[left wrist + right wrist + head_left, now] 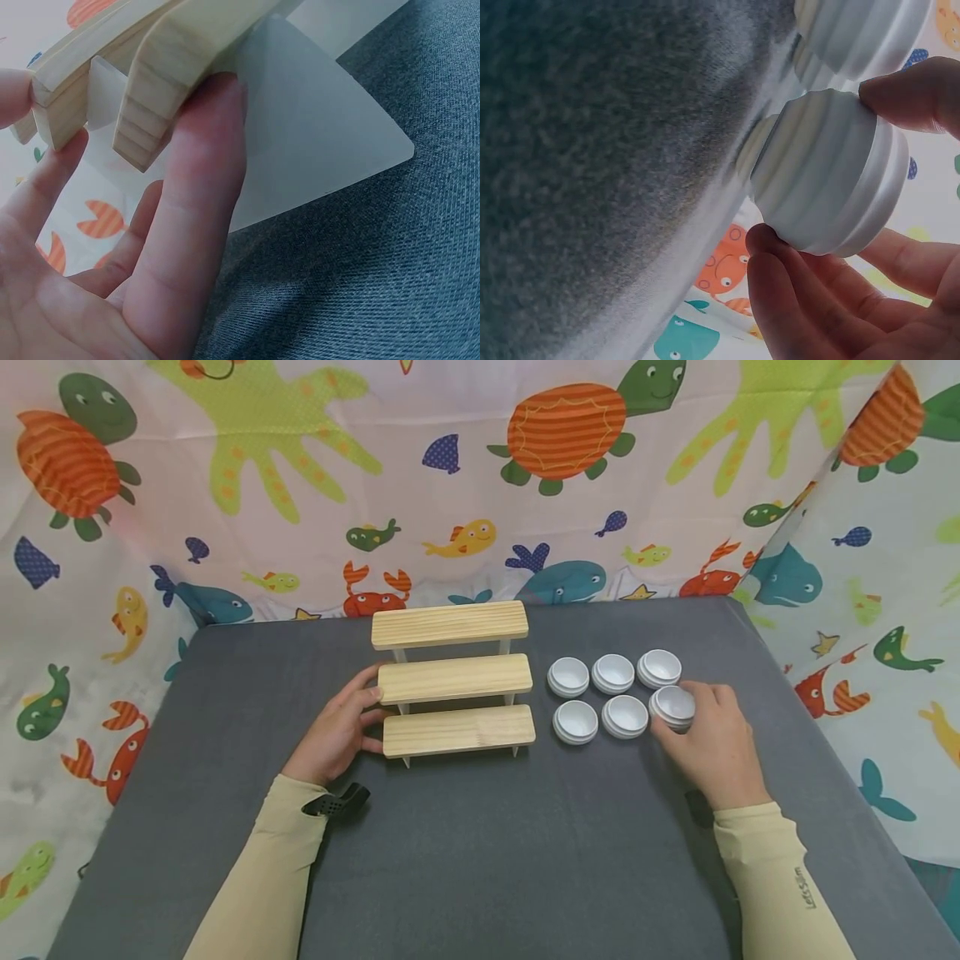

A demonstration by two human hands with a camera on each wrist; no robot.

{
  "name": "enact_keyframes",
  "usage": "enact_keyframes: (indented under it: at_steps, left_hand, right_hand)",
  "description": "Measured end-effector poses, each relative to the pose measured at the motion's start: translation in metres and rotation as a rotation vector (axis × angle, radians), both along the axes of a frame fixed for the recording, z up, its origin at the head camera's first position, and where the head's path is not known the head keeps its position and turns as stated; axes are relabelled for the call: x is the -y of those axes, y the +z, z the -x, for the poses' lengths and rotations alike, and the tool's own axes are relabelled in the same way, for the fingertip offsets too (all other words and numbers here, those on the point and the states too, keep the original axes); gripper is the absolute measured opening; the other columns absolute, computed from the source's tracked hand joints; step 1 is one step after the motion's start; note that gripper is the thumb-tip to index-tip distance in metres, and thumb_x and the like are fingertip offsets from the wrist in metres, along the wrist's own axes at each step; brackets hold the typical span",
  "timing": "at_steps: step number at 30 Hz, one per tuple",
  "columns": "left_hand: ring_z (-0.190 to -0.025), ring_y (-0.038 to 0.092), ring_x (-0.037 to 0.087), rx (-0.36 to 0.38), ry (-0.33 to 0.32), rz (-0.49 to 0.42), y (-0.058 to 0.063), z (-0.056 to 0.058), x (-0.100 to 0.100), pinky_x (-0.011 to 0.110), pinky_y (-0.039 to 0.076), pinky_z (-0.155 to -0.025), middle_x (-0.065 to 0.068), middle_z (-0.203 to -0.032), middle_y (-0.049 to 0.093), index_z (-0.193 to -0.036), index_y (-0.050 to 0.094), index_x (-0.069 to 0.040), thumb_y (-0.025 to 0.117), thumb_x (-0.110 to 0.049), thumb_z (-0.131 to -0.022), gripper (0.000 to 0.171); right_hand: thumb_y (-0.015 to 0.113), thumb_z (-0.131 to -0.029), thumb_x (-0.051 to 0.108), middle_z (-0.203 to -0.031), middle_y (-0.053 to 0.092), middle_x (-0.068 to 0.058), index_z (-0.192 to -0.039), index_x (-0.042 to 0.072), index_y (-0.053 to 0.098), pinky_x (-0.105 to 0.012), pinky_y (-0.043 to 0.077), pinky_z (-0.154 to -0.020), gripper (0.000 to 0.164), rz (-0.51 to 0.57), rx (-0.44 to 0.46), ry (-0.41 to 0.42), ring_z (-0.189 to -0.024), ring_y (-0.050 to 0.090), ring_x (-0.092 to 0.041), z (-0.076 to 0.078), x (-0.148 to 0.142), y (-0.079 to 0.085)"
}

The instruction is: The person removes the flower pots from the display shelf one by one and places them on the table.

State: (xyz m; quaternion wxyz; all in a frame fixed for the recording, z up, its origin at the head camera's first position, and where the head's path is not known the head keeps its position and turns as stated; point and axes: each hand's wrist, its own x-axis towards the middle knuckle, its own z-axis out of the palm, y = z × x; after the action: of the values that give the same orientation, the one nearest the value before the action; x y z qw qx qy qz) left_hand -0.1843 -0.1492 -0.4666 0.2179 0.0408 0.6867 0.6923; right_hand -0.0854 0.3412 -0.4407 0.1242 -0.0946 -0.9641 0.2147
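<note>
A three-tier wooden display stand (454,680) with pale boards and translucent side supports (322,142) stands mid-table. My left hand (335,728) is at its left side, thumb and fingers pinching the ends of the boards (161,82). To the right of the stand, small white ribbed bowls (577,722) sit in two rows. My right hand (716,739) grips the front-right white bowl (821,172), thumb on one side and fingertips on the other. In the right wrist view that bowl is tilted, with other white bowls (862,34) close beyond it.
A dark grey cloth (465,860) covers the table. Behind and at both sides hangs a white curtain (480,477) printed with sea animals, meeting the table's back edge. A black band (337,802) is on the left wrist.
</note>
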Motion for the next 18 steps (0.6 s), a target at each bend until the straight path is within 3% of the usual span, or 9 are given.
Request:
enact_keyframes:
  at_steps: [7, 18]
  left_hand:
    - [-0.145, 0.051, 0.05, -0.008, -0.017, 0.002, -0.0017, 0.0003, 0.0005, 0.05, 0.066, -0.075, 0.016, -0.168, 0.036, -0.173, 0.021, -0.032, 0.047, -0.041, -0.113, 0.066]
    - [-0.147, 0.05, 0.05, -0.009, -0.016, 0.01, -0.0004, 0.0001, -0.0003, 0.049, 0.066, -0.074, 0.016, -0.168, 0.037, -0.173, 0.023, -0.032, 0.046, -0.04, -0.114, 0.064]
  right_hand:
    - [0.08, -0.091, 0.027, -0.128, 0.056, -0.032, -0.137, -0.006, 0.061, -0.072, 0.048, -0.089, 0.059, 0.0, -0.008, 0.003, -0.111, 0.059, -0.054, 0.0005, -0.0023, -0.0061]
    - [0.079, -0.094, 0.029, -0.132, 0.054, -0.033, -0.141, -0.007, 0.058, -0.072, 0.049, -0.095, 0.064, 0.013, 0.05, -0.01, -0.115, 0.058, -0.054, 0.0035, -0.0041, -0.0103]
